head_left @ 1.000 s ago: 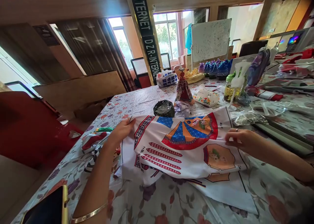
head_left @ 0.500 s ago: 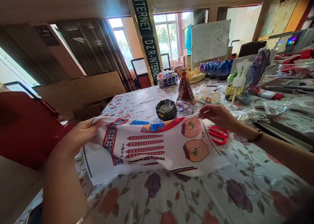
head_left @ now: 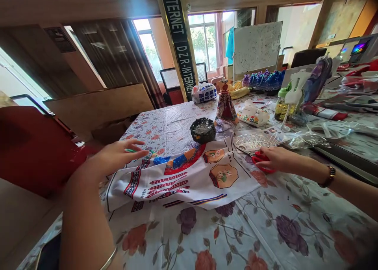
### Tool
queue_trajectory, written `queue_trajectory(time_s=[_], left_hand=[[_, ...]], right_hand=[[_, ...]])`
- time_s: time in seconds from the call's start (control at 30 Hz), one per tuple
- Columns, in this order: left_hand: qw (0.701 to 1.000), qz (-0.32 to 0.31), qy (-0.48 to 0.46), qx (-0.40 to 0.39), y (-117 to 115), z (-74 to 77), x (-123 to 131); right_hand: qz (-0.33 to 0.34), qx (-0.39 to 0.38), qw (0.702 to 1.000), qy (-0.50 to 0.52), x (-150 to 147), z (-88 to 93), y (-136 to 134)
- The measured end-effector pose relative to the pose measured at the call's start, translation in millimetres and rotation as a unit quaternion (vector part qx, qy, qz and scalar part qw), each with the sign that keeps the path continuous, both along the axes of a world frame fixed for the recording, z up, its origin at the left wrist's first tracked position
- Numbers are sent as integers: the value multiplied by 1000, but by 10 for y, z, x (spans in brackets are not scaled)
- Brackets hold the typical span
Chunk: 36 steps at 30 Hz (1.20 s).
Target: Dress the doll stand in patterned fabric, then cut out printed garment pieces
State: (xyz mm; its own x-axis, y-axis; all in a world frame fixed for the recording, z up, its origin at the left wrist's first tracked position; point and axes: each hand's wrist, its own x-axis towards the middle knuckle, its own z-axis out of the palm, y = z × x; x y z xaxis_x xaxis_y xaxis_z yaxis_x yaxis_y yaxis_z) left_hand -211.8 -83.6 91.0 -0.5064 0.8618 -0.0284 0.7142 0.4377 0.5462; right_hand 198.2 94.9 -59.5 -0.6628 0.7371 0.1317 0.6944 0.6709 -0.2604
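The right hand (head_left: pixel 279 159) is touching the red scissors (head_left: pixel 258 158), closure unclear, ideally gripping both handles; the left hand (head_left: pixel 116 153) is hovering wide.

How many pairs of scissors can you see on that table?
1: the red scissors, at the right hand, to the right of the printed cloth. More may be hidden from view.

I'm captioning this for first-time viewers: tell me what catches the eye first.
The boldly printed white cloth lies rumpled on the flowered tablecloth, with the left hand at its far left edge. Next come the red scissors under the right hand, just right of the cloth. Beyond and right of the dark basket, a small dark-red dress stands upright.
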Motion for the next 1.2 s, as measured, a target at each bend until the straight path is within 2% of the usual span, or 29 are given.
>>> queue_trajectory(time_s=[0.2,0.33,0.47,0.63,0.7,0.8,0.87,1.03,1.2], left_hand=[[983,-168,-31,-67,54,-13,600],[963,-242,-6,-119,118,-92,878],[937,-314,27,-154,208,-213,1085],[899,-387,43,-200,257,-375,1388],[895,-391,72,-205,247,-449,1509],[896,-373,129,-204,213,-585,1647],[896,-357,162,-207,177,-687,1702],[903,-302,228,-205,24,-897,1690],[908,-242,261,-220,-284,-983,1377]], right_hand=[[-11,-33,999,1,147,-66,7],[-15,-74,997,13,322,-89,-68],[-17,-152,987,46,532,-90,-184],[-13,-257,958,127,672,-52,-393],[-23,-298,934,197,669,-39,-490],[-57,-370,879,294,631,-39,-604],[-67,-383,867,313,592,-50,-641],[-27,-352,887,296,427,-77,-640],[-19,-257,934,247,127,-67,-595]])
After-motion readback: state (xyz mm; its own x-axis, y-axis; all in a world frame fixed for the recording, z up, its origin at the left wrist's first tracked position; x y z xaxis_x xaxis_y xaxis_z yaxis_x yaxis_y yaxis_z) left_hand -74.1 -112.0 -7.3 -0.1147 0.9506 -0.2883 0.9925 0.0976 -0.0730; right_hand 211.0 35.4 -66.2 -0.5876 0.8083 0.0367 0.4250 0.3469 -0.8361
